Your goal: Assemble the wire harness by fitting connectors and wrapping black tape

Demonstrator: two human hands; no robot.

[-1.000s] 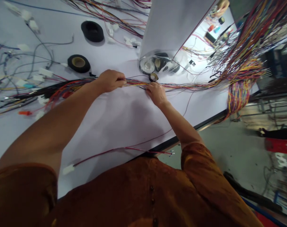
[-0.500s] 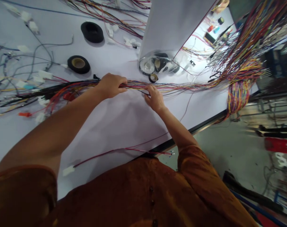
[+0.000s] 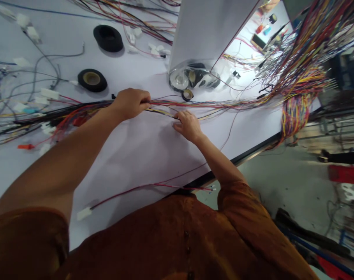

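Note:
A long bundle of coloured wires (image 3: pixel 212 105) runs across the white table (image 3: pixel 141 151) from left to right. My left hand (image 3: pixel 131 102) is closed round this bundle near the table's middle. My right hand (image 3: pixel 187 125) lies just right of it, fingers curled and pinching a few wires pulled slightly out of the bundle toward me. A small roll of tape (image 3: pixel 187 94) sits just behind the bundle, beyond my right hand.
Two black tape rolls (image 3: pixel 92 79) (image 3: pixel 108 37) lie at the back left. A clear bag of tape rolls (image 3: pixel 192 77) sits at the foot of a white upright panel (image 3: pixel 206 27). Loose wires with white connectors (image 3: pixel 50 93) spread left. A thin red wire (image 3: pixel 141 187) crosses the table's near edge.
My right hand has slid toward me and slightly left, drawing a few wires out of the bundle. My left hand has kept its grip, shifting a little left.

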